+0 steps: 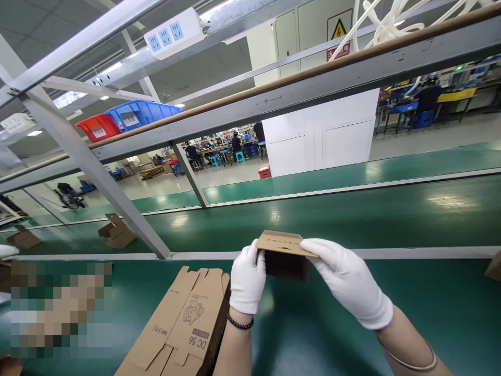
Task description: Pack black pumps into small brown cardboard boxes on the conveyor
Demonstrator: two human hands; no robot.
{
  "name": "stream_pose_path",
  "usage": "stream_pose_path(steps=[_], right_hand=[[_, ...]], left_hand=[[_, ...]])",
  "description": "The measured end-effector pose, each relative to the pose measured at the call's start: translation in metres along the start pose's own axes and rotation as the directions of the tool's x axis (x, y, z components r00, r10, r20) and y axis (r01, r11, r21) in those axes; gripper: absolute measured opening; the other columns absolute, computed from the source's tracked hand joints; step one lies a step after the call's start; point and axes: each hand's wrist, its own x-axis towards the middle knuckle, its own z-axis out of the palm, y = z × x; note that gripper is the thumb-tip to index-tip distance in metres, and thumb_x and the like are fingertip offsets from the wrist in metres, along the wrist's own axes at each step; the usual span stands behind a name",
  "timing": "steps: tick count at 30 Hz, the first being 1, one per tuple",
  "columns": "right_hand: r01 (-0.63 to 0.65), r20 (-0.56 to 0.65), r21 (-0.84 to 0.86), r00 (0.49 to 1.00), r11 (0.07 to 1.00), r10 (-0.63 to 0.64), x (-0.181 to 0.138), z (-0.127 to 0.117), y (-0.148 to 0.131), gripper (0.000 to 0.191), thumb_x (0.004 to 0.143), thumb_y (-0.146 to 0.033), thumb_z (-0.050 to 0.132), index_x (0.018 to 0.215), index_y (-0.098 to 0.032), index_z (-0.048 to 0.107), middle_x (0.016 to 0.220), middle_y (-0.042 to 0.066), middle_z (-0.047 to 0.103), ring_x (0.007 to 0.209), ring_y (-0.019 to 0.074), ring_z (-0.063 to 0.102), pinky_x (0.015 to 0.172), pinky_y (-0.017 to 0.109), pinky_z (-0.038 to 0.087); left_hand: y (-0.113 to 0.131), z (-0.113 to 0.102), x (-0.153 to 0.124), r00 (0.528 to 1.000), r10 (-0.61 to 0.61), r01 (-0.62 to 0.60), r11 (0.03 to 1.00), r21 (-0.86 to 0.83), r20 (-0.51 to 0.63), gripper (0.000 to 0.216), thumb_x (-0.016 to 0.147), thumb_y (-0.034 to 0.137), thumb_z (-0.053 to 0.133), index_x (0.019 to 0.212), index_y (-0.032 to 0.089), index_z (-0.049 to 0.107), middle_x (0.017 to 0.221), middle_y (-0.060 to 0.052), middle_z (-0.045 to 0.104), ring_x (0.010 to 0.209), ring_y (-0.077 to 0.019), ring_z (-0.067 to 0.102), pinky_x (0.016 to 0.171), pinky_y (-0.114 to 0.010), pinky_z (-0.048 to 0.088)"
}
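A small brown cardboard box is held up over the green bench, its dark hollow inside facing me. My left hand, in a white glove, grips the box's left side with fingers and thumb closed on it. On the right, my gloved right hand pinches the corner of the top flap between thumb and fingers. Just left of my left wrist lies a stack of flat, unfolded cardboard boxes, the top one printed with "DC 56".
Folded boxes sit on the green conveyor belt behind a metal rail. A slanted post rises at left. Overhead, a shelf holds red and blue bins. Another box shows at the right edge.
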Motion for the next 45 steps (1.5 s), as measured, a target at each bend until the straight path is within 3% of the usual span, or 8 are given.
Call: stream_pose_path(steps=[4, 7, 13, 17, 21, 29, 34, 45], right_hand=[[-0.186, 0.045, -0.046, 0.981, 0.982, 0.188, -0.001, 0.004, 0.003, 0.038, 0.098, -0.04, 0.045, 0.123, -0.015, 0.06, 0.116, 0.012, 0.069, 0.105, 0.0258, 0.066, 0.088, 0.04, 0.057], [-0.37, 0.24, -0.085, 0.893, 0.925, 0.38, 0.0, 0.004, 0.004, 0.055, 0.094, -0.056, 0.044, 0.13, -0.016, 0.057, 0.113, 0.012, 0.07, 0.099, 0.0287, 0.068, 0.078, 0.041, 0.059], [-0.47, 0.403, -0.102, 0.786, 0.877, 0.468, 0.007, 0.0, -0.001, 0.048, 0.096, -0.051, 0.036, 0.132, -0.024, 0.054, 0.106, 0.008, 0.071, 0.089, 0.0251, 0.069, 0.072, 0.035, 0.055], [-0.516, 0.567, -0.299, 0.58, 0.802, 0.585, 0.01, 0.003, 0.002, 0.038, 0.098, -0.04, 0.033, 0.117, -0.021, 0.06, 0.097, 0.008, 0.072, 0.083, 0.0256, 0.068, 0.07, 0.036, 0.05], [-0.446, 0.682, -0.437, 0.403, 0.781, 0.611, 0.009, 0.008, 0.009, 0.035, 0.098, -0.033, 0.034, 0.111, -0.016, 0.062, 0.101, 0.014, 0.072, 0.09, 0.0315, 0.068, 0.074, 0.04, 0.046], [-0.42, 0.698, -0.443, 0.393, 0.792, 0.598, 0.007, 0.005, 0.009, 0.033, 0.099, -0.031, 0.033, 0.106, -0.018, 0.062, 0.095, 0.012, 0.072, 0.086, 0.0309, 0.069, 0.07, 0.038, 0.045], [-0.412, 0.635, -0.453, 0.473, 0.791, 0.611, 0.007, 0.004, 0.008, 0.032, 0.1, -0.029, 0.031, 0.106, -0.019, 0.061, 0.09, 0.011, 0.071, 0.081, 0.0278, 0.069, 0.068, 0.035, 0.044], [-0.467, 0.717, -0.466, 0.298, 0.751, 0.631, 0.001, 0.01, 0.012, 0.033, 0.092, -0.026, 0.039, 0.101, -0.021, 0.071, 0.099, 0.013, 0.073, 0.088, 0.0317, 0.07, 0.069, 0.038, 0.05]], left_hand=[[0.001, 0.005, 0.0, 0.995, -0.088, 0.087, 0.996, -0.022, -0.036, 0.025, 0.094, 0.022, 0.042, 0.108, 0.018, 0.063, 0.095, -0.008, 0.067, 0.085, -0.0227, 0.064, 0.074, -0.033, 0.05], [0.005, 0.001, -0.001, 0.989, -0.144, 0.138, 0.983, -0.117, -0.041, 0.025, 0.095, 0.025, 0.041, 0.107, 0.019, 0.062, 0.096, -0.007, 0.068, 0.088, -0.022, 0.064, 0.078, -0.033, 0.049], [0.02, -0.016, -0.004, 0.986, -0.161, 0.166, 0.971, -0.172, 0.042, 0.023, 0.095, 0.029, 0.042, 0.101, 0.021, 0.063, 0.098, -0.005, 0.068, 0.091, -0.0198, 0.063, 0.08, -0.03, 0.049], [0.026, -0.016, -0.004, 0.915, -0.152, 0.13, 0.988, 0.085, 0.373, 0.03, 0.098, 0.031, 0.037, 0.113, 0.021, 0.061, 0.11, -0.006, 0.068, 0.101, -0.0206, 0.063, 0.086, -0.031, 0.047], [0.022, -0.007, -0.004, 0.796, -0.211, 0.084, 0.967, 0.242, 0.567, 0.039, 0.098, 0.039, 0.038, 0.087, 0.016, 0.067, 0.087, -0.012, 0.07, 0.086, -0.0275, 0.066, 0.075, -0.036, 0.047], [0.023, -0.014, -0.007, 0.737, -0.2, 0.015, 0.96, 0.279, 0.646, 0.046, 0.097, 0.044, 0.035, 0.076, 0.018, 0.067, 0.078, -0.008, 0.068, 0.078, -0.0242, 0.065, 0.064, -0.03, 0.041], [0.03, -0.016, -0.008, 0.769, -0.188, -0.011, 0.952, 0.306, 0.611, 0.047, 0.099, 0.041, 0.029, 0.084, 0.018, 0.067, 0.085, -0.009, 0.069, 0.081, -0.0239, 0.065, 0.068, -0.031, 0.042], [0.025, 0.001, -0.01, 0.68, -0.227, -0.017, 0.946, 0.324, 0.697, 0.032, 0.088, 0.031, 0.045, 0.087, 0.017, 0.073, 0.088, -0.013, 0.072, 0.084, -0.0296, 0.069, 0.068, -0.033, 0.049]])
